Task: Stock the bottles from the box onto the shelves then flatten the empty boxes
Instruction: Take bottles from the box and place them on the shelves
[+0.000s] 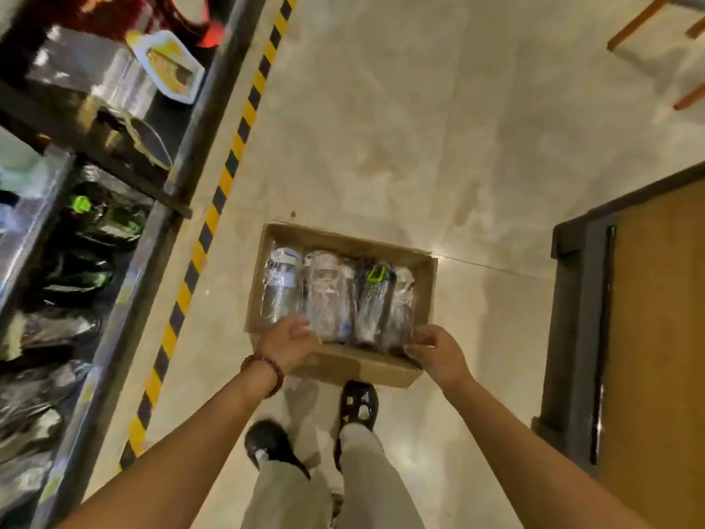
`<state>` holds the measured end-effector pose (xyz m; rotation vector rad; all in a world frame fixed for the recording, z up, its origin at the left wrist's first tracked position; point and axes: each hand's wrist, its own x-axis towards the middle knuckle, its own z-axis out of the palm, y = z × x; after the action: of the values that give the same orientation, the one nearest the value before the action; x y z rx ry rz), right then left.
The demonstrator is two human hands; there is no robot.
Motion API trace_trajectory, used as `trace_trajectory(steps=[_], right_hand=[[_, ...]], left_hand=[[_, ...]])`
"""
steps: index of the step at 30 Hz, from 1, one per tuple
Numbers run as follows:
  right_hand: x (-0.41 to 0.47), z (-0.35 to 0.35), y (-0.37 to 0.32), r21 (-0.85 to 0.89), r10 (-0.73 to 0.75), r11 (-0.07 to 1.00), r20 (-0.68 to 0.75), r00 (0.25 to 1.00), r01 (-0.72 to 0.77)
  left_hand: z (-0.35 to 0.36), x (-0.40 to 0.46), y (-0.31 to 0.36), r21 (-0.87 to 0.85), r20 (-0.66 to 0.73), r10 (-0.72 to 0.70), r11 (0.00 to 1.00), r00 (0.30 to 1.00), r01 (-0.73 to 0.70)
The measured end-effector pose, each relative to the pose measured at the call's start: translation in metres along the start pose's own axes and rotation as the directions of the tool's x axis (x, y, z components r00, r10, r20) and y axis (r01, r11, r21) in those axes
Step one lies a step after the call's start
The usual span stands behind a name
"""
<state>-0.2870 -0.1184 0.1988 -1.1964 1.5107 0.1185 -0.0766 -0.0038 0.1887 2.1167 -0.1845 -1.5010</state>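
1. Holding the box (345, 366) by its near wall, both your hands carry it low over the floor (400, 127), just ahead of your shoes
2. Your left hand (286, 343) grips the near left corner, fingers curled over the rim and touching the wrapped bottles; a beaded bracelet (267, 370) sits on that wrist
3. Your right hand (435, 353) grips the near right corner, fingers curled over the rim against the end bottle
4. Bottles (335, 295): four visible, lying side by side in the open box, each in clear plastic wrap, caps toward the far wall. One has a green loop (375, 274) at its cap. Detail blurred by wrap glare
5. Shelves (126, 238) stand to your left behind a yellow-and-black floor stripe (213, 219); the lower level holds dark wrapped items, one with a green cap. Upper level holds a white tray-like pack (168, 66) and other blurred goods
6. A wooden door (656, 337) in a dark frame is on your right
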Motion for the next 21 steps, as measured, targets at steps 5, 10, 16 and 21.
trace_trajectory(steps=[5,10,16,21], right_hand=[[0.080,0.022,0.038,0.007,0.034,0.999,0.163,0.986,-0.035],[0.162,0.067,0.075,-0.037,0.050,0.998,0.126,0.991,-0.046],[0.269,0.118,0.114,-0.063,0.112,0.992,0.006,0.994,-0.111],[0.328,0.148,0.134,-0.090,0.203,0.974,-0.069,0.977,-0.209]], left_hand=[[0.031,0.091,-0.029,0.075,-0.009,-0.074,0.994,0.997,0.074],[0.056,0.182,-0.068,0.048,-0.006,-0.146,0.988,0.989,0.146],[0.076,0.291,-0.112,0.175,-0.127,-0.097,0.977,0.987,0.118],[0.095,0.354,-0.129,0.288,-0.209,-0.082,0.947,0.975,0.141]])
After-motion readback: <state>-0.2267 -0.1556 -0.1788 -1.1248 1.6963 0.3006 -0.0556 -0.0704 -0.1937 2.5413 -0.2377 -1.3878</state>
